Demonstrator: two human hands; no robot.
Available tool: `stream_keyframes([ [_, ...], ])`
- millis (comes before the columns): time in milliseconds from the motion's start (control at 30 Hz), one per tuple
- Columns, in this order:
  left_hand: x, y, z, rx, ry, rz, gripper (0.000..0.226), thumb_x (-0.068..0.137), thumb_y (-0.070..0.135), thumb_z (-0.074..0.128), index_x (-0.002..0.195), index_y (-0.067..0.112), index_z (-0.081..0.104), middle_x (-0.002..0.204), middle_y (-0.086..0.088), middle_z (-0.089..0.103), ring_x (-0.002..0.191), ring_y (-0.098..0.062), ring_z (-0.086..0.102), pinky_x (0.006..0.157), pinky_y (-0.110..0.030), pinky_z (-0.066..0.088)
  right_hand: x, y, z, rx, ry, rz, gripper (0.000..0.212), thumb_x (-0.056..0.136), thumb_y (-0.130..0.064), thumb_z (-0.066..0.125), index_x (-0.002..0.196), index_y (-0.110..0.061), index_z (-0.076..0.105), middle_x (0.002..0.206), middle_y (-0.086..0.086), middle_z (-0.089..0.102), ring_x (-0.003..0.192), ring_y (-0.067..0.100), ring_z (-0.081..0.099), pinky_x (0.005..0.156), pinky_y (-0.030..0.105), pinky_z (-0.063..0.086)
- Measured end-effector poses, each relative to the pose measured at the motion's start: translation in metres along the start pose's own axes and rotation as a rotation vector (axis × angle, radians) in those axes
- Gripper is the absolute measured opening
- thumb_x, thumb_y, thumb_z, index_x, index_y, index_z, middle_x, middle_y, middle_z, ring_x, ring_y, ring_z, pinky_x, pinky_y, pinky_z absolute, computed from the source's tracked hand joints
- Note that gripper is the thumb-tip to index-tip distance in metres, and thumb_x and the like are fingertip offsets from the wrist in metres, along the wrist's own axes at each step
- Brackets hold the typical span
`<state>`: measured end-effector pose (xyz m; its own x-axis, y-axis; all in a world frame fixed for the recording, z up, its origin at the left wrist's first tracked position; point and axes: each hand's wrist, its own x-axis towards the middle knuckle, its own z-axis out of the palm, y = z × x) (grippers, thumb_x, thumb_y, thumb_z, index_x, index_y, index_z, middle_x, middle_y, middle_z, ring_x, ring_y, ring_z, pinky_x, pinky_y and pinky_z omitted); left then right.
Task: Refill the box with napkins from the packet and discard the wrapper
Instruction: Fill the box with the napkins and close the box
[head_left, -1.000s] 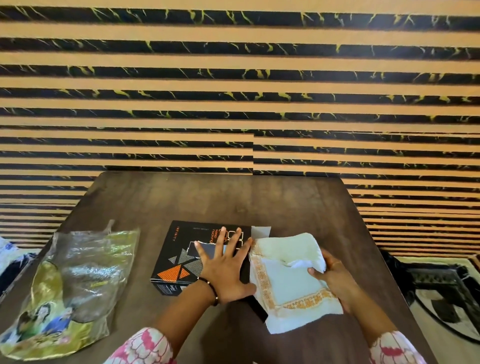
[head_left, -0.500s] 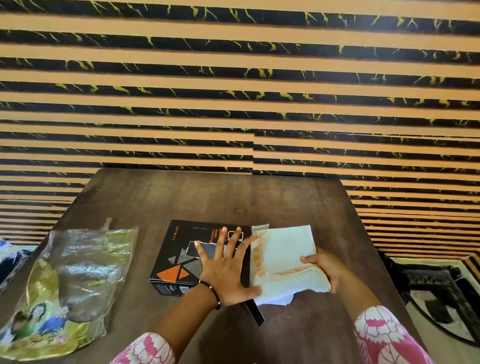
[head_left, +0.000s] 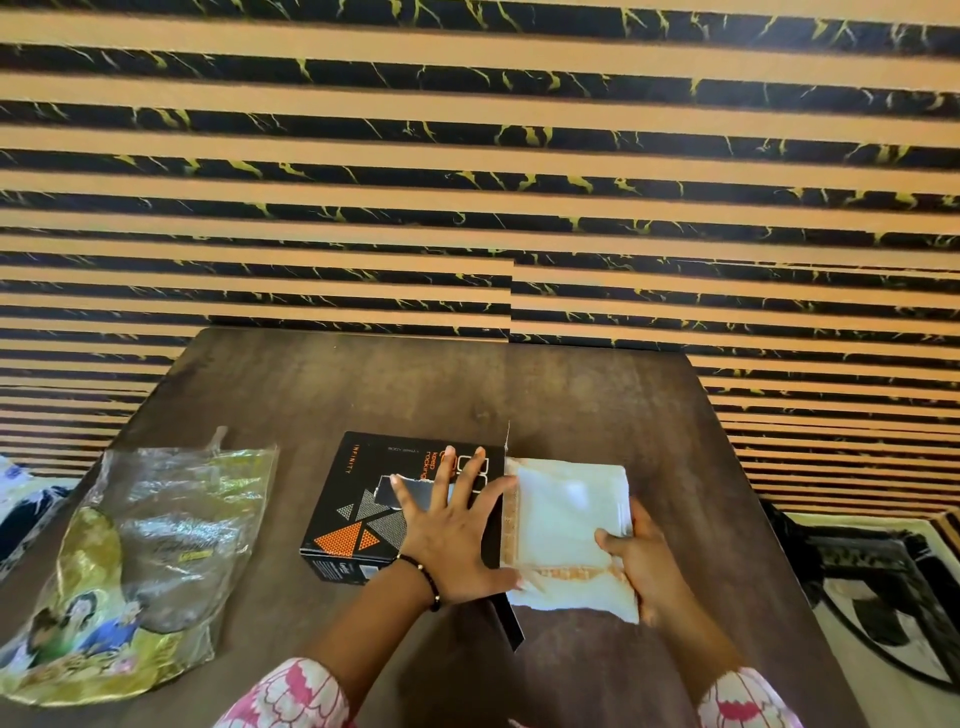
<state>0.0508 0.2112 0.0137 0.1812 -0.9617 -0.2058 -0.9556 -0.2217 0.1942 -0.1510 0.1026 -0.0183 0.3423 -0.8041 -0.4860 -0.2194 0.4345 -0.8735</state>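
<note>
A black box (head_left: 358, 499) with orange triangles lies flat in the middle of the table, its open end facing right. My left hand (head_left: 452, 535) lies spread flat on top of the box. A stack of white napkins (head_left: 563, 525) with an orange border sits right at the box's open right end. My right hand (head_left: 644, 566) grips the stack's right edge. An empty clear and yellow-green plastic wrapper (head_left: 135, 566) lies flat at the left of the table.
The dark wooden table (head_left: 415, 384) stands against a wall of tan and black stripes. A black flap (head_left: 506, 618) of the box sticks out toward me beside the napkins. A patterned rug (head_left: 883, 597) lies on the floor at the right.
The napkin stack, loosely unfolded a second ago, has been folded together and pushed left against the box's open end. My left hand has stayed flat on the box.
</note>
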Motion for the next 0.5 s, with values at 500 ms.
stream_keyframes([
  [500, -0.002, 0.002, -0.001, 0.027, -0.005, -0.012, 0.098, 0.066, 0.080, 0.048, 0.141, 0.048, -0.006, 0.156, 0.006, -0.020, 0.139, -0.027, -0.031, 0.093, -0.075, -0.020, 0.007, -0.012, -0.020, -0.065, -0.231, 0.167, 0.056, 0.079, -0.030, 0.070, 0.128, -0.033, 0.043, 0.115, 0.006, 0.068, 0.107, 0.030, 0.063, 0.094, 0.056, 0.048],
])
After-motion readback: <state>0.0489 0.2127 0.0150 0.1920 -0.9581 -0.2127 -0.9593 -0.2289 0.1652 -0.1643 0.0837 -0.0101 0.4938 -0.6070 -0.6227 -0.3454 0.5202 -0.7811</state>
